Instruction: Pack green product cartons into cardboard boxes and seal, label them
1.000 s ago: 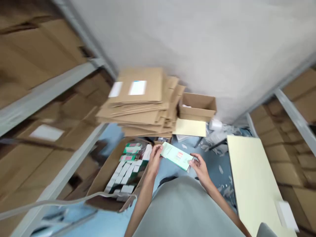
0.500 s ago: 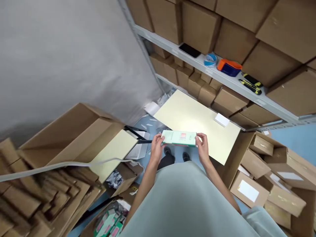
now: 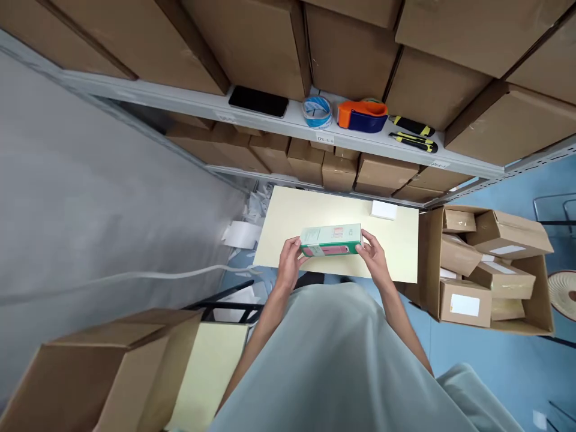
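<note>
Between my two hands is a long, pale green and darker green carton with a pink picture on its side. My left hand grips its left end, and my right hand grips its right end. The carton is held level above the near part of a cream tabletop. A small white box lies at the back right of that tabletop.
A shelf behind the table bears a black phone, blue tape, an orange tape dispenser, cutters and brown boxes. To the right, a large carton holds several boxes. An open carton stands lower left.
My view has turned right, so the table and shelf now lie straight ahead. The green carton has come over the tabletop and tilted, showing more of its pink-pictured side. Both hands keep hold.
</note>
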`<action>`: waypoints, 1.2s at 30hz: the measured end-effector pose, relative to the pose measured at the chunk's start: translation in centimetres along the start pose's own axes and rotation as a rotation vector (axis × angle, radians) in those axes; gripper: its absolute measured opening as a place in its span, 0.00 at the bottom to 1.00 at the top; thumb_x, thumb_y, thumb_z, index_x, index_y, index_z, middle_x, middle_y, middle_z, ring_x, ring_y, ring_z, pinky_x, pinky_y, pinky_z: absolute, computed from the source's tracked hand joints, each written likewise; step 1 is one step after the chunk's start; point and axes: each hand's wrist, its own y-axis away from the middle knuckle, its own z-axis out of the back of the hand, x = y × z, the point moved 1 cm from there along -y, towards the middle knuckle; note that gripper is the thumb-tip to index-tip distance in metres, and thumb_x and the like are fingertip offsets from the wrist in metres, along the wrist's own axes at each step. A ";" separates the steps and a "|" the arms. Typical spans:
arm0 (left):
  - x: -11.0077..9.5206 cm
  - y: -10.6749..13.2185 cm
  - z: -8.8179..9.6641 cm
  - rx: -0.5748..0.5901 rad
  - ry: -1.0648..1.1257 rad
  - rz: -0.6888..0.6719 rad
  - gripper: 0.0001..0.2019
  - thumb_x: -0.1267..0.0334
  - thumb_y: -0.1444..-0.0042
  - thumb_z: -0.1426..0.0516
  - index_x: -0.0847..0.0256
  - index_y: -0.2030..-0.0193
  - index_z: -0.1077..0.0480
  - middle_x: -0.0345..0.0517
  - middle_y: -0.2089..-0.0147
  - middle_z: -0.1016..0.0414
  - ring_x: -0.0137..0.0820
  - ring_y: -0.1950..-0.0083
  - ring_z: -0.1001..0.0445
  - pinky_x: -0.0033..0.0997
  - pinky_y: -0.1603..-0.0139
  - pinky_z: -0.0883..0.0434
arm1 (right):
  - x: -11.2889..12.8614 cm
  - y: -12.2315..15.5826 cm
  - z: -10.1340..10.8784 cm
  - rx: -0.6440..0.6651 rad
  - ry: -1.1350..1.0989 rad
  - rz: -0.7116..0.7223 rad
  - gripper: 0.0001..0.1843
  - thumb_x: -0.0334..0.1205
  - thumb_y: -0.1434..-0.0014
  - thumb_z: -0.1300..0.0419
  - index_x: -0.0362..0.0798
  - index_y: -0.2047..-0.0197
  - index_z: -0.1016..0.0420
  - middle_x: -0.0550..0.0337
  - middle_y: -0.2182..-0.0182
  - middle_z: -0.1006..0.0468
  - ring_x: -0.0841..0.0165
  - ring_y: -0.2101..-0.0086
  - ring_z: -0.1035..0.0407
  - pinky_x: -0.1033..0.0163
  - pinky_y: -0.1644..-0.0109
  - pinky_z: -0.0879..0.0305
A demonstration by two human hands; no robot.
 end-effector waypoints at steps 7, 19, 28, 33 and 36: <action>-4.0 -4.1 3.3 0.179 0.005 0.035 0.25 0.43 0.50 0.28 0.54 0.52 0.25 0.51 0.44 0.16 0.47 0.41 0.18 0.50 0.41 0.21 | 2.4 -2.2 -4.0 -0.052 0.064 0.008 0.37 0.60 0.44 0.21 0.53 0.36 0.17 0.51 0.44 0.12 0.56 0.49 0.18 0.48 0.38 0.22; -3.0 -2.5 2.7 0.203 -0.081 0.110 0.38 0.39 0.48 0.26 0.58 0.36 0.21 0.51 0.50 0.15 0.45 0.45 0.17 0.41 0.43 0.23 | 3.9 -6.3 -2.3 -0.001 0.198 0.151 0.30 0.69 0.35 0.30 0.55 0.42 0.13 0.52 0.38 0.14 0.51 0.36 0.24 0.47 0.34 0.25; 0.3 1.7 -0.7 0.283 0.047 0.133 0.27 0.42 0.47 0.28 0.54 0.47 0.24 0.45 0.55 0.17 0.39 0.55 0.19 0.41 0.50 0.21 | 1.1 -8.2 -0.3 -0.019 -0.016 0.144 0.30 0.70 0.39 0.29 0.56 0.47 0.17 0.53 0.43 0.14 0.55 0.42 0.22 0.49 0.38 0.23; 1.4 3.4 -1.3 0.337 0.123 0.155 0.24 0.43 0.46 0.30 0.55 0.51 0.25 0.47 0.53 0.16 0.40 0.53 0.17 0.48 0.44 0.19 | 0.8 -8.1 -0.2 0.105 -0.157 -0.003 0.29 0.61 0.44 0.26 0.57 0.45 0.21 0.59 0.50 0.13 0.59 0.50 0.20 0.53 0.42 0.23; 2.5 4.1 -1.2 0.364 0.157 0.236 0.25 0.41 0.42 0.34 0.55 0.47 0.25 0.51 0.51 0.14 0.46 0.50 0.15 0.57 0.38 0.20 | 0.6 -7.8 -0.1 0.200 -0.207 -0.094 0.31 0.58 0.47 0.24 0.58 0.43 0.22 0.63 0.56 0.14 0.61 0.57 0.20 0.53 0.47 0.23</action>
